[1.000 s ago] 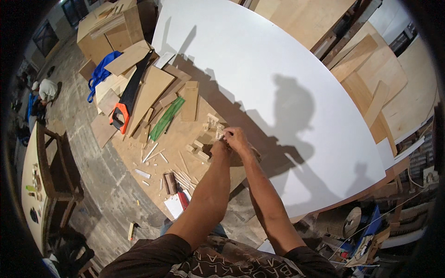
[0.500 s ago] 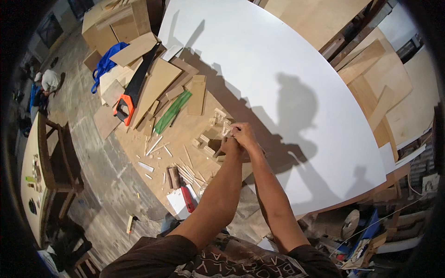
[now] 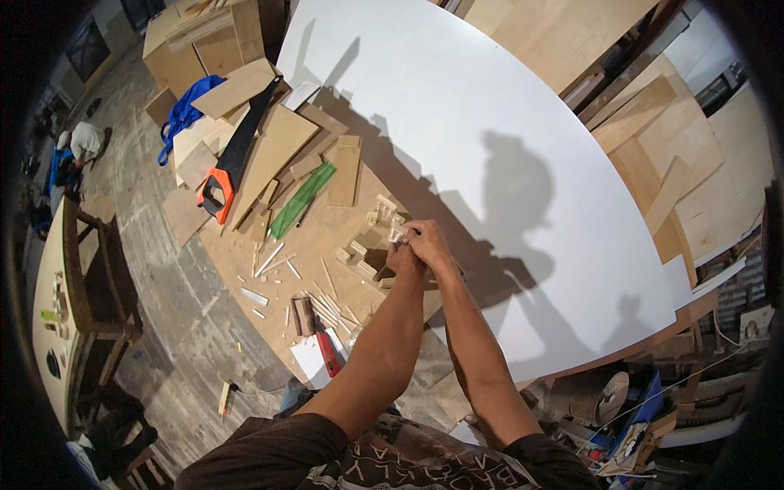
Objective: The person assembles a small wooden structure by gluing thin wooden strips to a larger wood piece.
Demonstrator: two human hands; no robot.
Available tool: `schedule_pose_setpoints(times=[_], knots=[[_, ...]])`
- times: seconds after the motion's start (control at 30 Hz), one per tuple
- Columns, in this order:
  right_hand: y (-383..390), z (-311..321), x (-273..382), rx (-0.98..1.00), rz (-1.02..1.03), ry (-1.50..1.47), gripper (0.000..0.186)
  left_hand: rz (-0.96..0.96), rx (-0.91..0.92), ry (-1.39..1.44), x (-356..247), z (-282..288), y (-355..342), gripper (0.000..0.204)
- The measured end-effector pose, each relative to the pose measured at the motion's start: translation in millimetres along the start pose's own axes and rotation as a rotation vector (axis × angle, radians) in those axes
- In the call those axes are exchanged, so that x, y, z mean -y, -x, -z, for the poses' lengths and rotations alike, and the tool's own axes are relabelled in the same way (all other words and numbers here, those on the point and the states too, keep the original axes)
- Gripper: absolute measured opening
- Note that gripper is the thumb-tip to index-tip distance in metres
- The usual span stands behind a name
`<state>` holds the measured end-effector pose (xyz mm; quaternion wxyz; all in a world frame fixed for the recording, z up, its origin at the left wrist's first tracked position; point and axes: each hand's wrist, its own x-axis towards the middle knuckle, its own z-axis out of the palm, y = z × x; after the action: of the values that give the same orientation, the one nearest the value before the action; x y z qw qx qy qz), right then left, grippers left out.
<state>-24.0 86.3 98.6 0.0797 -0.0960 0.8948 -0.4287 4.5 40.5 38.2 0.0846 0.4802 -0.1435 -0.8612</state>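
Both hands meet over a small wooden model [image 3: 371, 239] of little blocks and thin strips, standing on the brown board near the middle of the view. My left hand [image 3: 404, 260] is closed against the model's near right side, its fingers partly hidden. Just above it, my right hand [image 3: 429, 242] has its fingers pinched together by the pale upper parts of the model. Whatever lies between the fingertips is too small to make out.
Thin sticks [image 3: 328, 308], a red utility knife [image 3: 329, 353] and dark blocks [image 3: 303, 316] lie left of my forearms. Beyond them are a green strip [image 3: 302, 200], an orange-handled saw [image 3: 217, 193] and wood offcuts [image 3: 278, 151]. A large white panel [image 3: 604, 220] spreads rightward.
The hands stay at the wooden model with only slight finger movement. The whole view has shifted a little to the left.
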Motion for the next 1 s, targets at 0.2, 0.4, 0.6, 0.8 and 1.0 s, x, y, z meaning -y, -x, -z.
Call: schedule_pose_setpoints(times=[0.2, 0.4, 0.6, 0.8, 1.0], knots=[[0, -2, -6, -0.048, 0.022, 0.078, 0.020, 0.041, 0.012, -0.041, -7, 1, 10, 0.052], [-1, -3, -2, -0.008, 0.010, 0.071, 0.020, 0.027, 0.057, 0.024, -3, 8, -2, 0.052], [1, 2, -13, -0.022, -0.006, 0.063, 0.021, 0.110, 0.012, 0.040, 1, 0, 4, 0.041], [-2, -3, 10, 0.006, 0.040, 0.038, 0.020, 0.070, -0.003, 0.134, -4, 18, -30, 0.031], [3, 8, -18, -0.034, 0.019, 0.033, 0.019, -0.068, -0.352, -0.223, -9, -13, 26, 0.029]])
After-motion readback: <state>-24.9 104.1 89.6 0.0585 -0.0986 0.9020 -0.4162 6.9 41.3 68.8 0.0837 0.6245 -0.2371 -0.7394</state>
